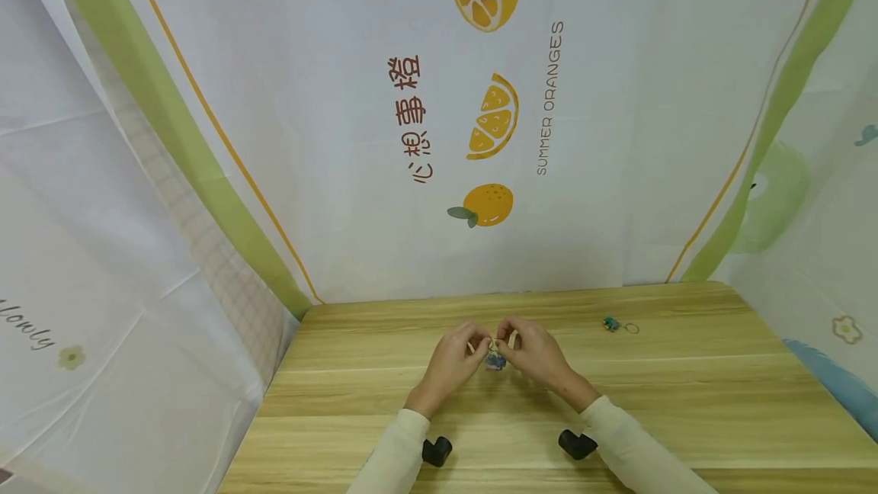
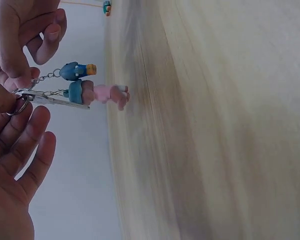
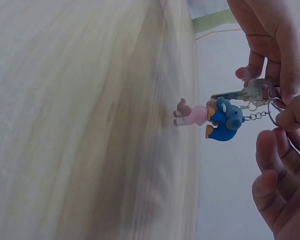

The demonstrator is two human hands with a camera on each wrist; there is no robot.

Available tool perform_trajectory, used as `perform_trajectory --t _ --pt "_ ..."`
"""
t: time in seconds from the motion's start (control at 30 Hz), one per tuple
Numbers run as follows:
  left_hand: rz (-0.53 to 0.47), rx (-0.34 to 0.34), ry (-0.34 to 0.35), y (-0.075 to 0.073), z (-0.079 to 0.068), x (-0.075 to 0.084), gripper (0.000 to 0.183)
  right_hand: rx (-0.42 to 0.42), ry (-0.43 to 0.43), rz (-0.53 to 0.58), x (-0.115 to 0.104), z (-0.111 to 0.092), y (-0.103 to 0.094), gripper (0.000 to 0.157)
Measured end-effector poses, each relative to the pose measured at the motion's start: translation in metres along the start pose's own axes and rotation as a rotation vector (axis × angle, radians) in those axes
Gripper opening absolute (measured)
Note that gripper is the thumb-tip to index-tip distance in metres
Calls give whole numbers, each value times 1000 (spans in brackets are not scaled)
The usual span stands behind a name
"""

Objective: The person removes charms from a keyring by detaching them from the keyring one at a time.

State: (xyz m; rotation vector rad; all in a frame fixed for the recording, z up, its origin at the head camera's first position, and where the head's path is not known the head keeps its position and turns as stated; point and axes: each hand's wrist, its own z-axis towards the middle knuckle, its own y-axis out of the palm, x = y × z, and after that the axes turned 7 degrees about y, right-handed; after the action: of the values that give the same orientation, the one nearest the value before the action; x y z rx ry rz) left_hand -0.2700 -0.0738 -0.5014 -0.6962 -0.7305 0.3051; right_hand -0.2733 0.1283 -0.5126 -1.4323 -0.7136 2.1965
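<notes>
Both hands meet above the wooden table in the head view. Thumb and fingers of my left hand [image 1: 453, 360] pinch a metal key ring [image 2: 23, 105]. Opposite it, my right hand [image 1: 538, 357] pinches the key ring [image 3: 273, 113] between thumb and finger. A silver key [image 3: 255, 91] hangs from it, along with a blue elephant charm [image 3: 225, 120] on a short chain. A pink figure charm with a teal top [image 2: 102, 93] dangles beside the key. Fingertips partly cover the ring.
To the right of the hands, another small teal charm [image 1: 610, 324] with a ring [image 1: 632, 328] lies on the wooden table [image 1: 357, 395]. A white printed cloth [image 1: 343, 174] hangs behind the table's far edge. More cloth hangs at the sides.
</notes>
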Motion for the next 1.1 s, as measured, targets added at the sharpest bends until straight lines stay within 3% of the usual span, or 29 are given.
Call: perform_trajectory --t 0.23,1.1 --pt "14 -19 2 0 1 3 10 61 -60 -68 0 0 1 15" --pt "62 -18 41 1 -1 -1 6 91 -274 -145 12 -4 4 24"
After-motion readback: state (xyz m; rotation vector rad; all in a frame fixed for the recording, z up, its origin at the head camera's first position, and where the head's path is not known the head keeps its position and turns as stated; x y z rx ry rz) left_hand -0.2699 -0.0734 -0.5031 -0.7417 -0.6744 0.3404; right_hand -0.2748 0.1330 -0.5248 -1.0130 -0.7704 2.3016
